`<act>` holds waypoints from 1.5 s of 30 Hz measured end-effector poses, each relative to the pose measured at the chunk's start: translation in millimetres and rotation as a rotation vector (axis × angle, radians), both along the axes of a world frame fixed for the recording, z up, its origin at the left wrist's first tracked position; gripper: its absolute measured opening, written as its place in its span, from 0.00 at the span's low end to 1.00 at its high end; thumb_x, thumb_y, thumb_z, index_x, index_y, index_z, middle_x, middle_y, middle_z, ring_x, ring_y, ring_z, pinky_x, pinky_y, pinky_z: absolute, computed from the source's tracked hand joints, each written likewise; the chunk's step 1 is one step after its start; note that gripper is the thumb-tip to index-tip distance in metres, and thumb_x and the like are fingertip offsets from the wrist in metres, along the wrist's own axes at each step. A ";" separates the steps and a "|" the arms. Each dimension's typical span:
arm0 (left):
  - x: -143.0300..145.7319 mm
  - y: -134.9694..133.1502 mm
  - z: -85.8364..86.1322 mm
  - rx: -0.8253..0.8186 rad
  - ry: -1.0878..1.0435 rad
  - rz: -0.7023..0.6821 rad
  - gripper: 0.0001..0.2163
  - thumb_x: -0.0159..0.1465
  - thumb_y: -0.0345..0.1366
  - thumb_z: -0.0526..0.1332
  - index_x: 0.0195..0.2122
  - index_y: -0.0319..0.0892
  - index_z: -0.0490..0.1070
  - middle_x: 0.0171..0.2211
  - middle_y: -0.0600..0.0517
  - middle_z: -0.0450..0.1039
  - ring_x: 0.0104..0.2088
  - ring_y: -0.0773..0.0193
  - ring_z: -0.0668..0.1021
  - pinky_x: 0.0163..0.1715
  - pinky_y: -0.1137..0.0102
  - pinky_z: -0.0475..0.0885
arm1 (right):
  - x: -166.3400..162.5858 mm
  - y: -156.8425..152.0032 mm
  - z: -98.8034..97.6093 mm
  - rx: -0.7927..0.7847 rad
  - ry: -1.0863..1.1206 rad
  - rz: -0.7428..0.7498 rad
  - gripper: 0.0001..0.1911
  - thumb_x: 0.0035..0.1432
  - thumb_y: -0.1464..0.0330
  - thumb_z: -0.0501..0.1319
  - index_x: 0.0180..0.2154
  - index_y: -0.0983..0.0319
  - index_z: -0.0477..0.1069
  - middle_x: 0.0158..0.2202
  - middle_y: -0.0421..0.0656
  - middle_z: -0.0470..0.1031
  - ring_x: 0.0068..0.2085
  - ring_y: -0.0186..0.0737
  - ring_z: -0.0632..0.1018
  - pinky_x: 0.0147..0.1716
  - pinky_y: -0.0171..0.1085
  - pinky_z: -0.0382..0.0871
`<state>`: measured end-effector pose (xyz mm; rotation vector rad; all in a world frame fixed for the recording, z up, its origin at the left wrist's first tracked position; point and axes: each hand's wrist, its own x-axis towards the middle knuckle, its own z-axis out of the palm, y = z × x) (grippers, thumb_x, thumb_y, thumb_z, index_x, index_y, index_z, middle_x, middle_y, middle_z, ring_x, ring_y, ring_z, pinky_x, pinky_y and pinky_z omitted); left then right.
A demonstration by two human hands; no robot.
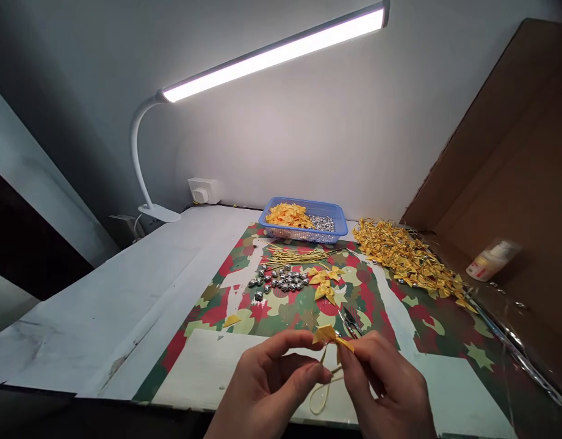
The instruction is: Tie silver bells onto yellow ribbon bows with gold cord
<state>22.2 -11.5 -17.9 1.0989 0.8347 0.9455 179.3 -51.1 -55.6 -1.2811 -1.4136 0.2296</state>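
Head view: right hand's grip [390,381] partly hides the yellow bow [325,334].

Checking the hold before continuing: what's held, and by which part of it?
A bow: the right grip pinches its right end. The left grip is at the bow's left end; whether it pinches the cord is unclear.

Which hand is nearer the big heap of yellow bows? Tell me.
Right: the right hand is on the near side of the heap, apart from it; the left hand is farther off, to the left.
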 end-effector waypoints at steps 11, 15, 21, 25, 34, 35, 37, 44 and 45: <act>0.8 5.3 -22.8 0.860 0.562 0.401 0.08 0.63 0.22 0.61 0.35 0.44 0.74 0.43 0.48 0.79 0.38 0.60 0.85 0.34 0.74 0.81 | -7.7 -0.2 -3.7 -0.022 -0.013 -0.028 0.09 0.67 0.71 0.57 0.33 0.59 0.72 0.26 0.36 0.68 0.21 0.30 0.63 0.19 0.32 0.55; -0.3 -1.3 -15.6 0.946 0.538 0.322 0.11 0.63 0.22 0.60 0.27 0.45 0.67 0.26 0.56 0.74 0.23 0.68 0.77 0.24 0.76 0.75 | -8.0 2.1 -5.4 0.059 -0.074 -0.151 0.08 0.68 0.70 0.58 0.33 0.60 0.69 0.25 0.35 0.65 0.22 0.30 0.64 0.21 0.30 0.58; -16.3 15.5 7.5 0.628 0.453 0.232 0.10 0.66 0.36 0.64 0.48 0.50 0.76 0.44 0.51 0.81 0.44 0.58 0.82 0.42 0.71 0.79 | -4.8 -3.4 3.2 -0.031 -0.014 0.016 0.10 0.70 0.70 0.57 0.34 0.59 0.70 0.26 0.36 0.65 0.22 0.31 0.63 0.19 0.32 0.53; -13.6 28.6 14.9 0.653 0.462 -0.050 0.08 0.64 0.32 0.66 0.43 0.48 0.80 0.43 0.49 0.83 0.45 0.56 0.82 0.41 0.69 0.80 | -1.7 -1.9 0.4 0.005 -0.112 0.056 0.08 0.70 0.73 0.56 0.37 0.58 0.71 0.29 0.37 0.68 0.24 0.31 0.67 0.20 0.32 0.54; 5.8 24.9 -6.6 0.834 0.381 0.098 0.10 0.60 0.21 0.60 0.29 0.44 0.69 0.36 0.50 0.80 0.32 0.62 0.83 0.30 0.73 0.78 | -6.3 7.9 -14.7 -0.043 -0.275 -0.013 0.08 0.69 0.72 0.52 0.36 0.59 0.66 0.30 0.38 0.68 0.27 0.34 0.72 0.24 0.32 0.61; 6.0 23.7 -8.4 0.826 0.365 0.121 0.10 0.60 0.21 0.60 0.29 0.45 0.68 0.36 0.50 0.79 0.34 0.62 0.83 0.30 0.74 0.78 | -7.6 8.8 -14.8 -0.070 -0.249 0.004 0.09 0.69 0.71 0.52 0.34 0.59 0.65 0.29 0.38 0.68 0.26 0.34 0.71 0.24 0.32 0.61; 5.6 21.4 -9.7 0.737 0.284 0.167 0.10 0.60 0.21 0.61 0.29 0.45 0.67 0.36 0.52 0.77 0.36 0.62 0.81 0.31 0.75 0.78 | -9.0 10.3 -13.3 -0.076 -0.228 -0.053 0.09 0.68 0.70 0.51 0.34 0.59 0.65 0.29 0.38 0.66 0.26 0.34 0.71 0.24 0.32 0.62; -5.0 24.6 -3.6 0.068 -0.142 0.216 0.10 0.55 0.28 0.73 0.25 0.42 0.73 0.35 0.54 0.74 0.34 0.68 0.76 0.33 0.79 0.75 | -8.6 1.9 6.8 -0.037 -0.049 -0.273 0.07 0.70 0.65 0.56 0.36 0.58 0.66 0.31 0.36 0.67 0.25 0.31 0.69 0.25 0.29 0.63; -6.5 25.5 -2.4 0.004 -0.185 0.206 0.10 0.54 0.29 0.74 0.25 0.42 0.73 0.34 0.55 0.74 0.32 0.68 0.76 0.33 0.78 0.75 | -9.6 0.0 8.5 -0.073 0.033 -0.256 0.07 0.69 0.63 0.57 0.37 0.57 0.68 0.31 0.36 0.68 0.25 0.30 0.69 0.24 0.29 0.63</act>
